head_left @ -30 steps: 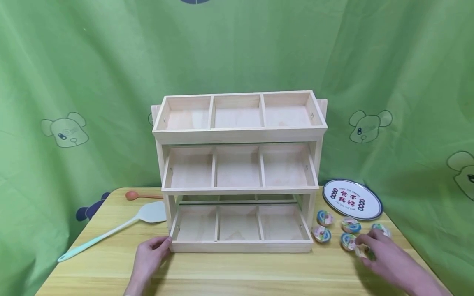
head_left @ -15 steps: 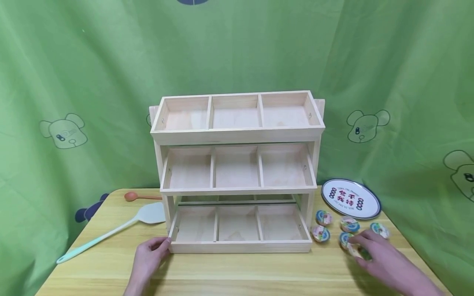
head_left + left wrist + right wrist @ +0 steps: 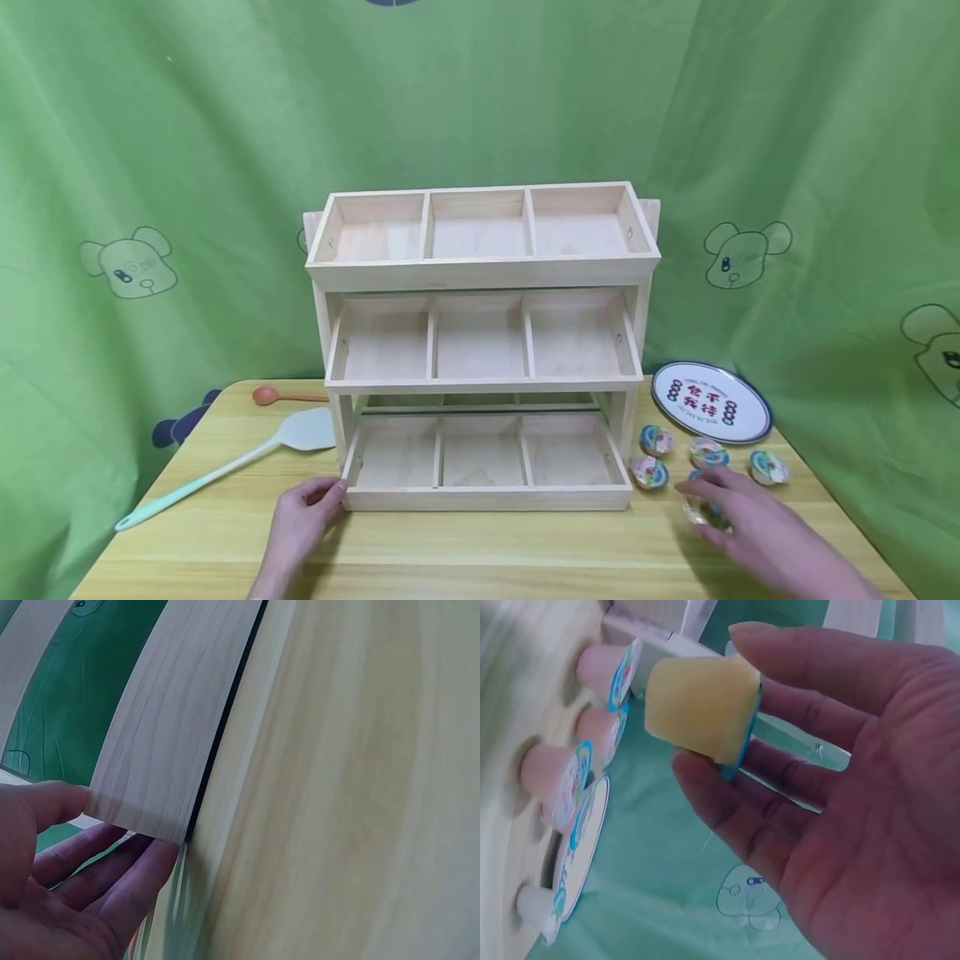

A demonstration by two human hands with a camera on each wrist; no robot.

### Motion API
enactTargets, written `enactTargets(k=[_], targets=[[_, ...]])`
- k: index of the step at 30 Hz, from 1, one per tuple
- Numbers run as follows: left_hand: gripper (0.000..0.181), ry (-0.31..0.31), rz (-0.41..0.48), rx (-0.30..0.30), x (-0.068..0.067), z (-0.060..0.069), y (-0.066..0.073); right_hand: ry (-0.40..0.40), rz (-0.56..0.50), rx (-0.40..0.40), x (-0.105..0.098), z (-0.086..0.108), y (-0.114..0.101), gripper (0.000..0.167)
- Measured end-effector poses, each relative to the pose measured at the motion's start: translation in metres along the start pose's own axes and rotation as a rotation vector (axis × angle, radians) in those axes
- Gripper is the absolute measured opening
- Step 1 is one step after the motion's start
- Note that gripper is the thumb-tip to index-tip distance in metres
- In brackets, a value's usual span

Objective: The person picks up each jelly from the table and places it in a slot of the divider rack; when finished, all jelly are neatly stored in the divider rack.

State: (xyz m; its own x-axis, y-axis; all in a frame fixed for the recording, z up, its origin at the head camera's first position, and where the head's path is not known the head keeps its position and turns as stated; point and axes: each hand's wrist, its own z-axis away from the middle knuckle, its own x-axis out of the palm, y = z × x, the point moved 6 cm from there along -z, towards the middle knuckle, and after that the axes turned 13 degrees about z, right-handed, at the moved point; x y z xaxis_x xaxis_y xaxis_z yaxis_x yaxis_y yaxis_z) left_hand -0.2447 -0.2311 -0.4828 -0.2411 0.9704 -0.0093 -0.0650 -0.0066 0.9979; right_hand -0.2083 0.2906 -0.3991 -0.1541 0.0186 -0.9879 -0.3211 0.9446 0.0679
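Note:
A three-tier wooden rack (image 3: 483, 273) with divided trays stands mid-table. At the lower left corner of its bottom tray, my left hand (image 3: 300, 527) holds the edge; in the left wrist view the thumb and fingers of that hand (image 3: 97, 877) touch the end of the front board (image 3: 169, 727). My right hand (image 3: 765, 525), right of the rack, holds a yellow jelly cup (image 3: 697, 709) between thumb and fingers, its lid side toward the palm (image 3: 855, 787). Pink jelly cups (image 3: 551, 772) and a white one (image 3: 536, 909) stand beside it on the table.
An oval plate (image 3: 712, 402) lies behind the cups (image 3: 656, 440) at the right. Left of the rack are a pale spatula (image 3: 303, 429) and a small orange spoon (image 3: 266, 395). A green curtain (image 3: 480, 100) hangs behind the wooden table (image 3: 450, 558).
My right hand has moved left with the yellow cup, uncovering the cup at the far right. My left hand stays at the tray corner.

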Motion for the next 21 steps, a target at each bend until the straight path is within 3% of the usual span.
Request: enactTargets(k=[8,16,21], targets=[[0.039,-0.025,-0.011,0.001,0.0,-0.002,-0.003,-0.047,-0.028,-0.022,0.001,-0.007,-0.015,0.037],[0.041,-0.026,-0.007,-0.004,0.001,-0.003,-0.002,-0.019,-0.049,-0.063,-0.004,-0.011,-0.031,0.04],[0.037,-0.017,0.005,-0.014,0.002,-0.003,-0.002,-0.045,-0.09,-0.08,-0.003,-0.016,-0.041,0.039]])
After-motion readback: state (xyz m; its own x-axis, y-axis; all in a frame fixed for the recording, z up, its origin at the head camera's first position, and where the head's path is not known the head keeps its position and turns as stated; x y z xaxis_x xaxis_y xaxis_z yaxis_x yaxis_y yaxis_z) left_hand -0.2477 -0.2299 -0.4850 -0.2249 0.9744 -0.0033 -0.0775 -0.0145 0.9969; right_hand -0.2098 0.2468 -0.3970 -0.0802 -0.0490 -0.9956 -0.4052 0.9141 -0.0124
